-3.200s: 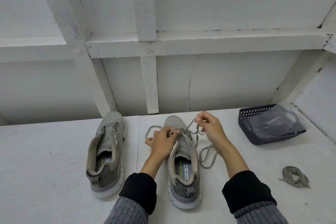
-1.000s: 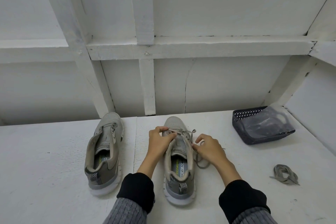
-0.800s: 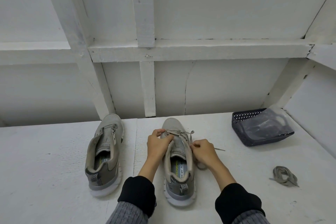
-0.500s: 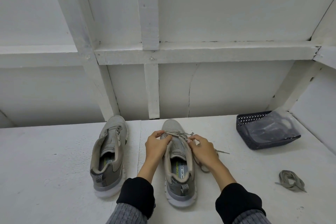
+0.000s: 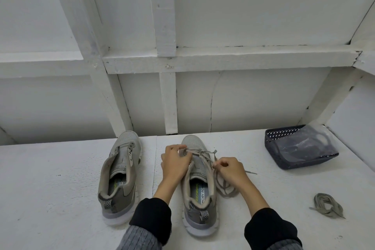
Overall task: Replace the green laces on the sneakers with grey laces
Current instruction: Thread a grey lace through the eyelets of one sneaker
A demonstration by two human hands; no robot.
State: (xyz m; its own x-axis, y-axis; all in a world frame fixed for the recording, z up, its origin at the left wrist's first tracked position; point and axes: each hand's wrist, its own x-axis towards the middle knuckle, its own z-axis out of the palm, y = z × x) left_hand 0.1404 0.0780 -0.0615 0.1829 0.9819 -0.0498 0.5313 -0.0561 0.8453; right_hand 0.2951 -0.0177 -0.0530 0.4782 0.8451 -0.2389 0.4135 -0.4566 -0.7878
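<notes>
Fingers (image 5: 183, 153) of both hands pinch grey lace (image 5: 203, 153) over sneaker (image 5: 199, 184)

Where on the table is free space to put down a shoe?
Bare table lies left of the unlaced shoe, and also between the basket and the loose lace. It is crowded around the middle shoe, where both hands work.

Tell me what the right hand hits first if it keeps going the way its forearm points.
Probably the sneaker it is lacing: the right hand points up-left at its eyelet row, pinching the grey lace.
</notes>
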